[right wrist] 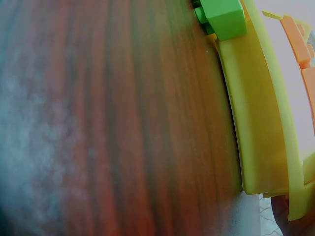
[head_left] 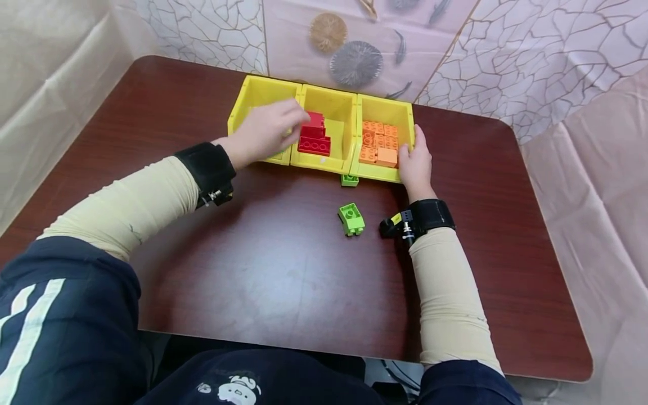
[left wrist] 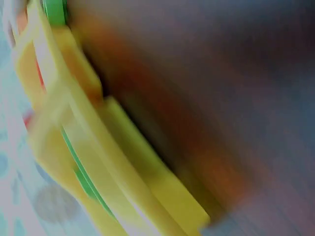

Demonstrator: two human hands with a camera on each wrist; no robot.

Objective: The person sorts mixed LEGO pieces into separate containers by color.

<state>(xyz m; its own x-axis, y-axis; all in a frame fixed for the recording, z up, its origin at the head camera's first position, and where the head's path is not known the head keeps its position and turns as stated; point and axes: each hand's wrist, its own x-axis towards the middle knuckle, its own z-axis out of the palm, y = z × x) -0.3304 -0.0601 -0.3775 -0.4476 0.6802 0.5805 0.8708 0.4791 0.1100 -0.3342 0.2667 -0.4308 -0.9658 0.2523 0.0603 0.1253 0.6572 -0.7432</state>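
Note:
Three yellow bins (head_left: 324, 164) stand side by side at the back of the table. My left hand (head_left: 270, 128) hovers over the left bin, its loosely bent fingertips reaching toward the middle one; no thing shows in it. Red bricks (head_left: 314, 145) lie in the middle bin, orange bricks (head_left: 386, 157) in the right bin. My right hand (head_left: 418, 163) grips the right bin's outer side, thumb at the rim. Some green (left wrist: 86, 182) shows inside the left bin, mostly hidden. One green brick (right wrist: 224, 18) sits against the bins' front; a second green piece (head_left: 351, 219) lies nearer me.
The dark brown table (head_left: 263, 270) extends in front of the bins and to both sides. Behind it hangs a patterned cloth (head_left: 354, 34). Pale fabric (head_left: 587, 185) borders the right side. The left wrist view is blurred.

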